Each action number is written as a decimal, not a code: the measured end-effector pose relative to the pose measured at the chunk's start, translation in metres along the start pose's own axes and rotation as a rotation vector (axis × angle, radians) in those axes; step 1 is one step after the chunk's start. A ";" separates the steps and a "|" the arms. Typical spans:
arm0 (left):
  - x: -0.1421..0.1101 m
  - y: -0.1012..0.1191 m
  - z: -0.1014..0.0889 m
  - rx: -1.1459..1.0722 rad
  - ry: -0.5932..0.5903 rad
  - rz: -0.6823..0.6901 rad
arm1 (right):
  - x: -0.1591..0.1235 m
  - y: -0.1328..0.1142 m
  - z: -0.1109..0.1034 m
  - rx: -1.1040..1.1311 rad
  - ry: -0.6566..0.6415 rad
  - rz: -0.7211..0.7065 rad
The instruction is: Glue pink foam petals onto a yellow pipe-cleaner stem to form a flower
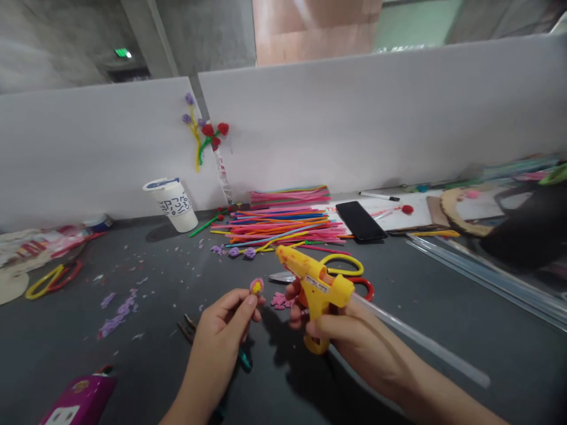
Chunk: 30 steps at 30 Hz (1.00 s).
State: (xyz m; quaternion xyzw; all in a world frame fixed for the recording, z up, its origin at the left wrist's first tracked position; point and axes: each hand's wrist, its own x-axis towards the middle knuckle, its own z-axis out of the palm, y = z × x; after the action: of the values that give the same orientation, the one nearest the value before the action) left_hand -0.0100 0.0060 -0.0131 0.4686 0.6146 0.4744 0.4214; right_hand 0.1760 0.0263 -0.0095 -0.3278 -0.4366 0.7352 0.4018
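Between the thumb and fingers of my left hand [230, 319] is a small pink flower with a yellow centre [256, 287]. My right hand [345, 330] is wrapped round the handle of a yellow glue gun [316, 283], its nozzle pointing up and left. A long clear glue stick [425, 342] sticks out of the gun's back. Behind the gun lie scissors [343, 264] with yellow and red handles, partly hidden. Pink cut pieces [281, 301] lie on the table between my hands. Teal-handled pliers [243, 359] are partly covered by my left hand.
Many coloured pipe cleaners [283, 224] lie at the back, beside a black phone [360, 221]. A white cup [172, 205] stands at back left. Purple scraps [119, 313], a second pair of scissors [53, 280] and a purple box [80, 400] are at left. Clear glue sticks [487, 280] lie at right.
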 end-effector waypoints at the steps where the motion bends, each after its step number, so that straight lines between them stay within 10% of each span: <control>1: 0.000 0.000 0.000 0.006 -0.001 0.002 | 0.001 0.000 -0.001 -0.015 0.007 -0.013; 22: -0.001 0.003 -0.006 0.034 0.001 0.069 | -0.006 -0.016 0.001 -0.209 0.189 -0.063; 30: -0.002 0.010 -0.011 0.073 0.050 0.081 | -0.019 -0.020 0.008 -0.519 0.026 -0.151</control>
State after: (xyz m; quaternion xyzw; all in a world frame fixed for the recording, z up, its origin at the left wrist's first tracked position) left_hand -0.0185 0.0035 -0.0015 0.4962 0.6221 0.4801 0.3691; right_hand 0.1841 0.0122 0.0143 -0.3956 -0.6284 0.5624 0.3637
